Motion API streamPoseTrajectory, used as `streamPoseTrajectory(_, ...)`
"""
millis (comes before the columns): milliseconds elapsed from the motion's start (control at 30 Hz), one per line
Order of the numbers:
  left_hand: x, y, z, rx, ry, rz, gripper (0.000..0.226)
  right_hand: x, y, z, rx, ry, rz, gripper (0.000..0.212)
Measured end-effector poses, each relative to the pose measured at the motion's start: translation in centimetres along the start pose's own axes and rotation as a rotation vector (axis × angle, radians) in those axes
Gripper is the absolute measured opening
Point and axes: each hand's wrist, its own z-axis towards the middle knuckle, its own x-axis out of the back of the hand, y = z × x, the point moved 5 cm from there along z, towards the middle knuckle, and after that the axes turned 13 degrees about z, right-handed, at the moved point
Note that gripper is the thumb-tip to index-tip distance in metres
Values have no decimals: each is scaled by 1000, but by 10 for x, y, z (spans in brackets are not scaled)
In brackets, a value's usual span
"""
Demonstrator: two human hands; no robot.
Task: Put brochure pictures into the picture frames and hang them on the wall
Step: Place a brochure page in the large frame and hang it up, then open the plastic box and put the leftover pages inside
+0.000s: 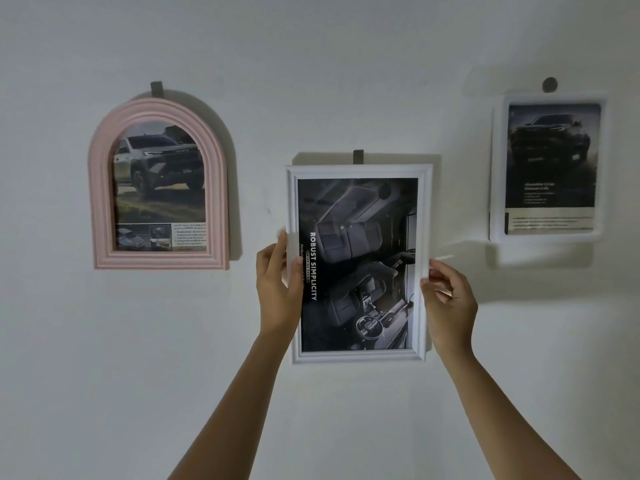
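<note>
White wall, three frames up. In the middle, a white rectangular picture frame sits flat against the wall with its top edge just under a small grey hook; I cannot tell if it is caught on the hook. The brochure picture inside shows a dark car interior with seats and a steering wheel, turned sideways, with white text up the left side reading "ROBUST SIMPLICITY". The smaller line beside it is too small to read. The left hand grips the frame's left edge, thumb on the front and fingers behind. The right hand pinches the right edge at about the same height, fingers curled. On the left, a pink arched frame hangs from a grey hook. It holds a pickup truck picture with "TOYOTA" on the grille and small unreadable text at the bottom. On the right, a white rounded frame hangs under a round dark hook, holding a dark truck picture with blurred text. All three frames are well apart.
</note>
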Motion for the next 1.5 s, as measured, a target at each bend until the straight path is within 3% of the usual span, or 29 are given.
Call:
streamPoseTrajectory(367,16,-1,-8,28,-49,24,47,0,-15,-9,-27,-1,-135,30)
streamPoseTrajectory(633,52,31,-25,-4,-70,122,47,8,-67,-26,-116,-52,-279,34)
streamPoseTrajectory(800,50,44,-89,-111,-195,103,38,43,-87,-67,-146,-151,-469,34)
streamPoseTrajectory(933,22,30,-181,-179,-392,76,42,109,-65,-123,-296,-234,-652,35)
streamPoseTrajectory(1067,-14,1,-293,-123,-711,196,47,195,-30,-189,-537,-326,-846,38)
streamPoseTrajectory(1233,-42,-64,-415,47,-1017,568,56,296,25,-268,-834,-508,-1088,48)
streamPoseTrajectory(1367,-40,-92,-478,285,-1098,712,69,344,54,-308,-984,-644,-1233,56)
streamPoseTrajectory(1500,-40,-96,-510,466,-1111,632,73,364,72,-324,-1003,-640,-1195,63)
